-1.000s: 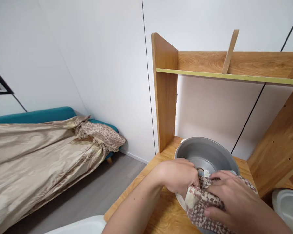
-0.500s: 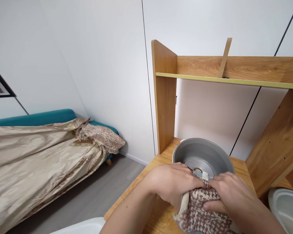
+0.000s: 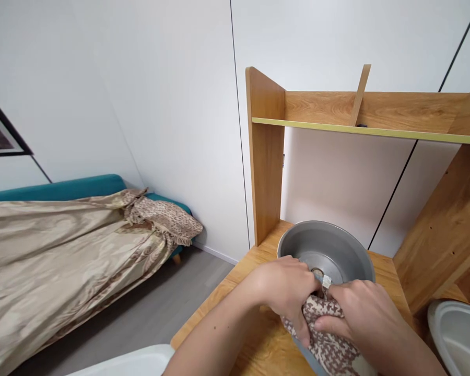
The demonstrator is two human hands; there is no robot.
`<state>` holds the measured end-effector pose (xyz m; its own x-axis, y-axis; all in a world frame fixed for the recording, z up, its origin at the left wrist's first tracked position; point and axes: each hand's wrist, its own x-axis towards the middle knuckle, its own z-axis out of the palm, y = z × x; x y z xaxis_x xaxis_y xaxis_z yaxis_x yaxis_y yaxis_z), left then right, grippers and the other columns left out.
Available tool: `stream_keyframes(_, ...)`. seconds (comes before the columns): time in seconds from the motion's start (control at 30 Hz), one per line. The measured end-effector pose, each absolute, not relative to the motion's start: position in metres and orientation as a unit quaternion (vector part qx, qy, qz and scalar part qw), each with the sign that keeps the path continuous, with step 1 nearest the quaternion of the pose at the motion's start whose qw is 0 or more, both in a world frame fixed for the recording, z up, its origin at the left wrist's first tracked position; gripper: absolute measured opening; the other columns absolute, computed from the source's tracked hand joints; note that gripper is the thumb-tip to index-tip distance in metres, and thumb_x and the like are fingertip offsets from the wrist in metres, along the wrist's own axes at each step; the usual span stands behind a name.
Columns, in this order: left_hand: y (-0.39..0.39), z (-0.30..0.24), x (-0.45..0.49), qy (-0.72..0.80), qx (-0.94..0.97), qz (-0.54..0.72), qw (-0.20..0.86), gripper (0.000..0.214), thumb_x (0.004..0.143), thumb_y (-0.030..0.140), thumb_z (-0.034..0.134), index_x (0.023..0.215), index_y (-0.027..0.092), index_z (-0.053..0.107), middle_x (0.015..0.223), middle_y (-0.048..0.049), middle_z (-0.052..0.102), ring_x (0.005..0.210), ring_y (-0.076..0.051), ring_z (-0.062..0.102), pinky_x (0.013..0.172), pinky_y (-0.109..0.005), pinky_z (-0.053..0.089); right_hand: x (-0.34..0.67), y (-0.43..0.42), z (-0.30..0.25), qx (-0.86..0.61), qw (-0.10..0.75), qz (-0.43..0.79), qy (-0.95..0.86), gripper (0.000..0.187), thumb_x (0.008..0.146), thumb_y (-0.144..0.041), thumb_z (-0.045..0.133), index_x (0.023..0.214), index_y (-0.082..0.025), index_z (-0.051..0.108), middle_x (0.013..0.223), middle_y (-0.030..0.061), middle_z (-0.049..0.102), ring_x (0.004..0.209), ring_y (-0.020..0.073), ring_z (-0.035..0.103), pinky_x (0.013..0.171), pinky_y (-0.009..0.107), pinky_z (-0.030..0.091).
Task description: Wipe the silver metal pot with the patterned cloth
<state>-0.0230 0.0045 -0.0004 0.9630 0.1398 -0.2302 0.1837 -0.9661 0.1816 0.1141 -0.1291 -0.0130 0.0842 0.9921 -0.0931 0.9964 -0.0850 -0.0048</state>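
Note:
A brown-and-cream patterned cloth [image 3: 331,342] is bunched between my two hands, in front of a round grey basin [image 3: 339,240]. My left hand [image 3: 290,287] grips its left side, thumb pressed down over the fabric. On the right, my right hand [image 3: 362,310] is closed on the same cloth, its thumb lying across the pattern. Between my fingers a small white tag [image 3: 326,282] sticks up against the basin's interior. Blue-grey material [image 3: 311,360] shows along the cloth's lower left edge. My fingertips are mostly hidden.
The basin stands on a wooden desk [image 3: 207,308] below a wooden shelf [image 3: 337,127]. A white tub rim [image 3: 141,360] shows at the bottom left, and a grey-white basin [image 3: 464,329] at the right. A teal sofa [image 3: 90,184] under a beige cover [image 3: 62,261] lies to the left.
My left hand has shifted slightly right and its thumb has come down over the cloth. The cloth's pale left edge has been tucked in, and blue-grey material now shows there.

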Motion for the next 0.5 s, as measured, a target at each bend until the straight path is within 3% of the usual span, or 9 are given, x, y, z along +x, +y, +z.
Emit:
stream_keyframes(0.13,0.003,0.003,-0.021,0.074,0.985,-0.152,0.043,0.053,0.071,0.075,0.072,0.085,0.025,0.07,0.086,-0.0048,0.078,0.081,-0.027,0.073,0.06,-0.035,0.042,0.127,-0.129,-0.01,0.717,0.042,-0.067,0.693,0.035,0.082,-0.058,0.078,0.082,-0.023,0.075,0.088,0.0067,0.077,0.085,0.0306,0.073,0.063,0.034,0.037)
stream_keyframes(0.37,0.008,0.006,-0.02,0.061,0.985,-0.146,0.073,0.049,0.074,0.073,0.069,0.075,0.024,0.065,0.073,-0.0014,0.074,0.068,-0.022,0.068,0.054,-0.033,0.038,0.139,-0.128,-0.013,0.674,-0.011,-0.062,0.736,0.035,0.071,-0.052,0.089,0.077,-0.021,0.075,0.086,0.0027,0.076,0.092,0.0252,0.072,0.085,0.034,0.048)
stream_keyframes(0.5,0.003,0.002,-0.016,0.059,0.986,-0.145,0.062,0.049,0.071,0.074,0.071,0.079,0.025,0.068,0.077,-0.0026,0.076,0.072,-0.025,0.07,0.055,-0.034,0.041,0.126,-0.121,-0.024,0.688,0.056,-0.003,0.723,0.028,0.08,-0.049,0.082,0.081,-0.021,0.077,0.082,0.0052,0.078,0.078,0.0294,0.075,0.066,0.036,0.049)
